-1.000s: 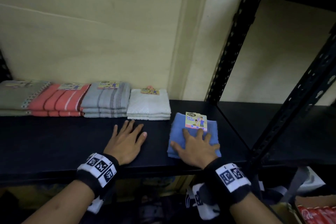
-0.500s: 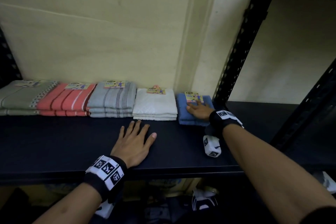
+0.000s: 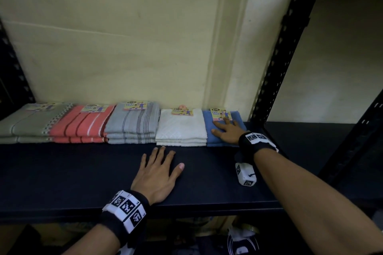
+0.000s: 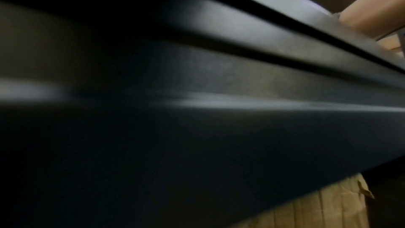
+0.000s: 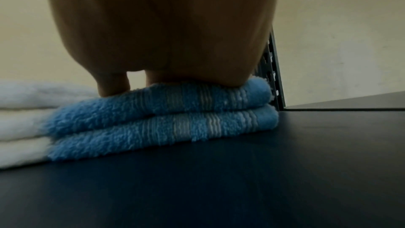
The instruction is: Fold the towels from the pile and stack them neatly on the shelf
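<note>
Right grip (image 3: 227, 132) beside shelf upright (image 3: 275, 58)

The blurred left wrist view shows only the dark shelf (image 4: 197, 127) edge; towel labels (image 3: 219, 114) are unreadably small.

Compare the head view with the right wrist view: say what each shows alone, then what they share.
Head view only: the left hand flat on the shelf, plus the grey striped towels, the coral towels and the paper labels. Right wrist view only: the blue towels' two stacked folded edges with pale stripes. Both: the right hand pressing on the blue towels, beside the white towels.
</note>
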